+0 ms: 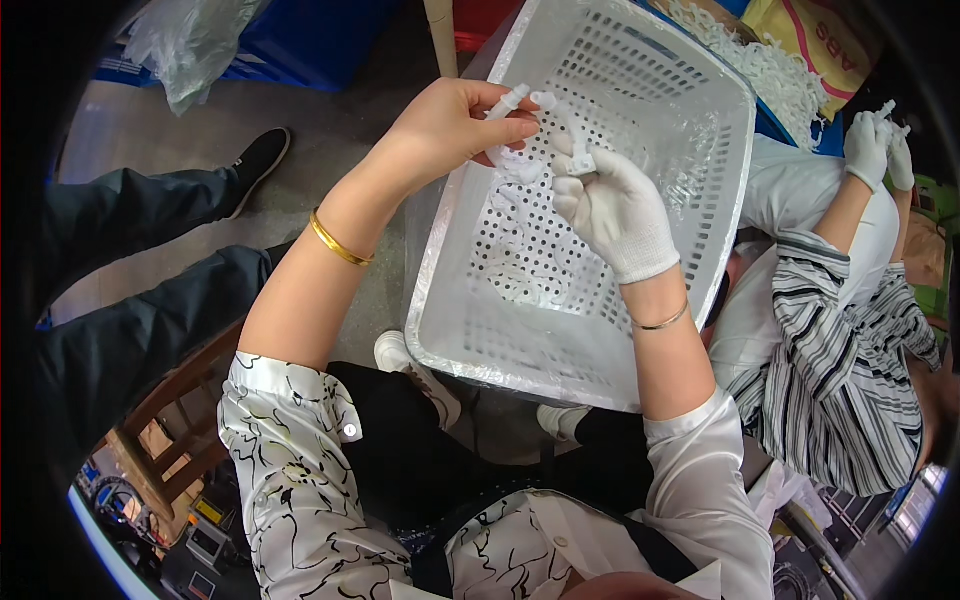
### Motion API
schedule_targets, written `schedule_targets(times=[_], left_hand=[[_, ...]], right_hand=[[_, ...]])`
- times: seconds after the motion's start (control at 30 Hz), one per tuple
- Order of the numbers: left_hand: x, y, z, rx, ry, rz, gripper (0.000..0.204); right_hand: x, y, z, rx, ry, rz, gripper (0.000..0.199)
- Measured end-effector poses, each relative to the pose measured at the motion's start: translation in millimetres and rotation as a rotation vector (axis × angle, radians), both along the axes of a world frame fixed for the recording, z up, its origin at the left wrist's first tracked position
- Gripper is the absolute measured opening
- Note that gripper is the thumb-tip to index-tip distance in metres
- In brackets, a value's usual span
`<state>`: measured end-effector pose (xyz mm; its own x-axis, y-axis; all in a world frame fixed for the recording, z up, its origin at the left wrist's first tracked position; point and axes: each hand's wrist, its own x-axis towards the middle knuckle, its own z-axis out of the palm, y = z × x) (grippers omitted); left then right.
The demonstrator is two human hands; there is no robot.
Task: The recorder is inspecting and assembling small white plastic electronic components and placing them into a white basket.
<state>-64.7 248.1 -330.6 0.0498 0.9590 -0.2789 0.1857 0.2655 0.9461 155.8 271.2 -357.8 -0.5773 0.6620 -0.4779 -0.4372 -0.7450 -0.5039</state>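
Observation:
Over a white perforated plastic basket, my two hands are close together near its far left side. My left hand, bare, pinches a small ribbed white plastic part between thumb and fingers. My right hand wears a white knitted glove. Its fingers are closed on a curved white plastic piece with a round end pointing toward the left hand's part. Whether the two pieces are joined I cannot tell. More white plastic parts lie on the basket floor, hard to pick out against the white.
At the back right, a pile of white plastic parts fills a blue bin beside a yellow bag. To the right, a co-worker in a striped top holds a white part in gloved hands. Another person's legs extend in from the left.

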Motion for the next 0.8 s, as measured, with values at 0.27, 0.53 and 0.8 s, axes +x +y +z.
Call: schedule_targets(times=[0.27,0.53,0.8], left_hand=[[2.2,-1.9,-9.0,0.068,0.013,-0.147,0.028],[-0.1,-11.7,-8.3,0.018,0.178,0.025,0.030],[-0.1,-43.7,-10.6,-0.134,0.079,0.157,0.027]], right_hand=[[-1.3,13.0,-32.7,-0.237,0.386,0.466,0.029],[32.9,29.9,-186.8,0.495,-1.150,0.552,0.037],[-21.8,-30.0,-278.4,0.626,-1.556,0.554,0.052]])
